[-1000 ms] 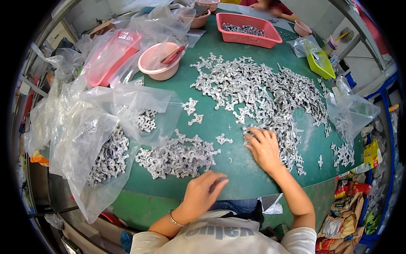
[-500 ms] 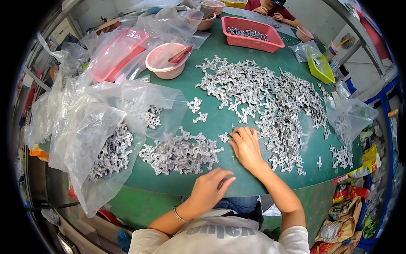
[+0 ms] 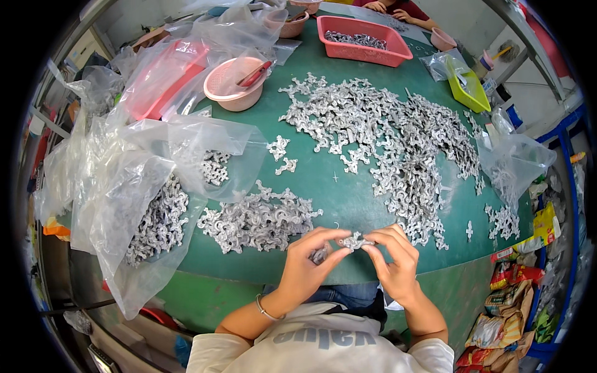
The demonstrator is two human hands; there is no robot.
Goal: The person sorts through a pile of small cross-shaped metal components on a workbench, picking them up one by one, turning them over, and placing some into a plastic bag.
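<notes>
My left hand [image 3: 309, 264] and my right hand [image 3: 394, 260] meet at the near edge of the green table [image 3: 348, 193]. Together they pinch one small grey metal cluster part [image 3: 353, 241] between the fingertips. Just left of the hands lies a heap of the same grey parts [image 3: 258, 217]. A much larger spread of parts [image 3: 385, 137] covers the table's middle and right, reaching down to my right hand.
Clear plastic bags [image 3: 143, 186] holding more parts hang over the left edge. A pink bowl [image 3: 235, 90] with a red tool stands at the back left, a pink basket [image 3: 364, 40] at the back, a yellow-green tray [image 3: 466, 90] at the right. Another person's hands [image 3: 388, 9] are across the table.
My right hand left the big spread of parts and came back toward me. Both hands have come together at the table's near edge and now hold one part between them.
</notes>
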